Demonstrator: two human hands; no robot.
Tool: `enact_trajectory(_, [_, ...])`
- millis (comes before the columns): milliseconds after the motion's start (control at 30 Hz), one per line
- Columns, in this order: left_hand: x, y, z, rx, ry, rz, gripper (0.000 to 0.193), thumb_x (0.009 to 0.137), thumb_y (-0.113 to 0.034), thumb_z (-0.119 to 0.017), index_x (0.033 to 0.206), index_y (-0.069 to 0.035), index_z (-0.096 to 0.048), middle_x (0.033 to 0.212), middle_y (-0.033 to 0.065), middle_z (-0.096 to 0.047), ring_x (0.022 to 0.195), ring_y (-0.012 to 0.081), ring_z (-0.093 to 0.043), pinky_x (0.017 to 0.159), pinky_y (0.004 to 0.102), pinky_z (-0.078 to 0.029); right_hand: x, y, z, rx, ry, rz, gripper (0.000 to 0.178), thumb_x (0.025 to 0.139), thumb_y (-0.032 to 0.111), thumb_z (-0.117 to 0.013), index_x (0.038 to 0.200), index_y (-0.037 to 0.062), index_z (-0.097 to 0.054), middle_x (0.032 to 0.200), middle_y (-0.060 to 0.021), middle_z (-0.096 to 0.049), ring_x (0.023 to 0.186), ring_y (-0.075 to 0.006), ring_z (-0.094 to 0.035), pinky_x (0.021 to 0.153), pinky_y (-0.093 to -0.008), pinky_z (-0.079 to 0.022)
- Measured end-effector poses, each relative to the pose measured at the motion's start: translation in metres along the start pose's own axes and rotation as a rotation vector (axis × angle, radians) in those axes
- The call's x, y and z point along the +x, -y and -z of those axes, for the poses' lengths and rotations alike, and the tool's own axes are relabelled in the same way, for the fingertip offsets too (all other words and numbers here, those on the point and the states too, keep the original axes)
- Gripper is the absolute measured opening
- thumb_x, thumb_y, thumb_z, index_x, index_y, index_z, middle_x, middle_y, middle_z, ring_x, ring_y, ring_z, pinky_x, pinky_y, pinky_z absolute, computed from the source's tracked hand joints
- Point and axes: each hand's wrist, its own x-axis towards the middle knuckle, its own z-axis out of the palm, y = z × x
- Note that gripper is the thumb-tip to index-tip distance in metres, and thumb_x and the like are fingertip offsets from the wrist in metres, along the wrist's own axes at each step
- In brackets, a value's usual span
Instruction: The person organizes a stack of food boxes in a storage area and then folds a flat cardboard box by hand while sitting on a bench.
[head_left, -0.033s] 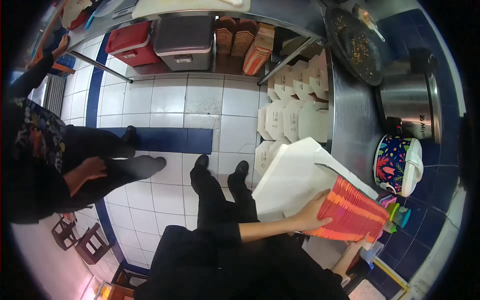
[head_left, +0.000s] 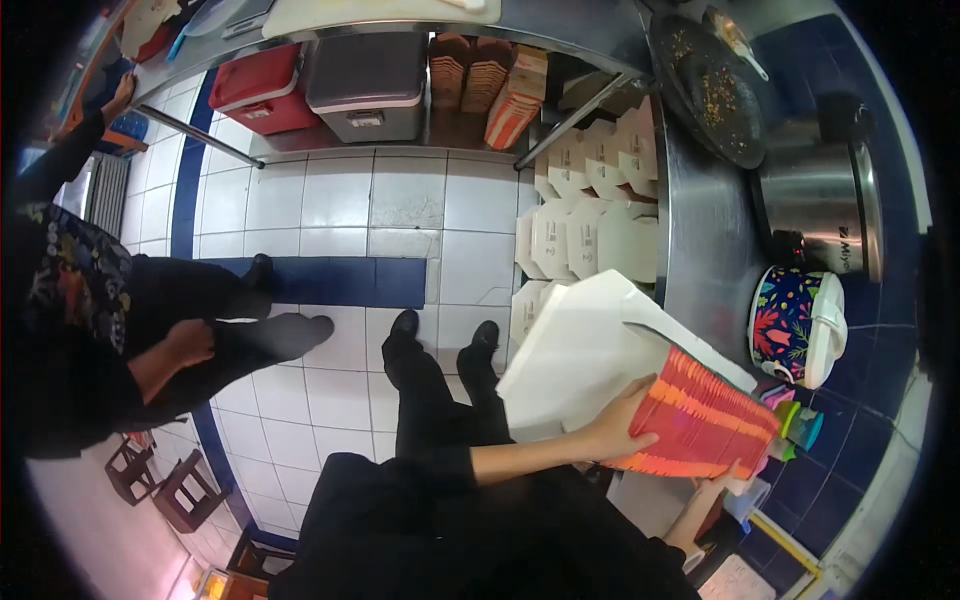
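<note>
A thick stack of red and orange folded cartons [head_left: 700,415] is held between my two hands at the right. My left hand [head_left: 622,428] grips its left end, the thumb lying over the layered edges. Around the near right corner of the stack, my right hand [head_left: 718,487] is closed, partly hidden by the cartons. Beyond and beside the stack is a large white cardboard piece [head_left: 585,350] with angled corners, tilted and partly covered by the stack. Whether the two are joined, I cannot tell.
White angled boxes [head_left: 585,240] stand in rows beneath the steel counter [head_left: 700,250]. On the counter are a pan [head_left: 715,100], a steel cooker [head_left: 820,210] and a patterned pot [head_left: 790,325]. Another person's hand [head_left: 188,343] is at the left. Coolers [head_left: 365,85] sit on a far shelf.
The white cardboard piece and the carton stack have shifted very slightly, with my hands still on the stack. At the left, the other person's hand has moved a little.
</note>
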Motion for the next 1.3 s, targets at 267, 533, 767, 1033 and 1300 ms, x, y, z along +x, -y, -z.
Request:
enact_trajectory(267, [-0.123,-0.063,0.196,0.067,-0.030,0.186,0.066,0.078,-0.019,-0.069,0.129,0.004,-0.035,0.126,0.0177,-0.047,0.117,0.0240,-0.045,0.099,0.0347,-0.034,-0.109,-0.083,-0.115,0.098,0.217,0.029,0.071,0.081,0.050,-0.058,0.134,0.0104,-0.032,0.130,-0.0095,-0.042,0.117,-0.0280,-0.043,0.095,-0.0467,-0.040])
enact_trajectory(533, [-0.284,-0.119,0.315,0.050,-0.879,0.357,0.068,0.065,-0.003,-0.075,0.122,0.002,-0.039,0.109,0.0141,-0.055,0.095,0.0238,-0.058,0.082,0.0350,-0.050,-0.254,-0.198,-0.320,0.168,0.452,-0.201,0.065,0.086,0.047,-0.054,0.134,0.0091,-0.033,0.129,-0.0068,-0.043,0.116,-0.0224,-0.044,0.098,-0.0389,-0.037])
enact_trajectory(767, [-0.300,-0.069,0.335,0.110,-1.169,0.285,0.090,0.064,-0.003,-0.076,0.135,-0.001,-0.022,0.125,0.0165,-0.042,0.111,0.0254,-0.047,0.094,0.0394,-0.041,-0.217,-0.306,-0.409,0.165,0.583,-0.269,0.060,0.089,0.043,-0.052,0.133,0.0093,-0.031,0.127,-0.0064,-0.044,0.116,-0.0208,-0.044,0.098,-0.0381,-0.038])
enact_trajectory(1033, [-0.151,0.078,0.345,-0.150,-0.947,0.525,0.078,0.069,-0.003,-0.075,0.131,-0.003,-0.028,0.118,0.0135,-0.049,0.104,0.0225,-0.053,0.089,0.0354,-0.045,-0.049,-0.329,-0.388,0.059,0.506,-0.121,0.056,0.087,0.044,-0.054,0.128,0.0076,-0.041,0.125,-0.0072,-0.050,0.112,-0.0216,-0.049,0.096,-0.0376,-0.041])
enact_trajectory(1300, [0.026,0.155,0.295,-0.256,-0.541,0.368,0.048,0.076,0.001,-0.068,0.117,0.001,-0.042,0.106,0.0090,-0.055,0.096,0.0171,-0.057,0.080,0.0303,-0.049,0.115,-0.256,-0.347,-0.070,0.258,0.073,0.054,0.087,0.041,-0.054,0.128,0.0083,-0.042,0.128,-0.0087,-0.048,0.116,-0.0242,-0.047,0.097,-0.0386,-0.039])
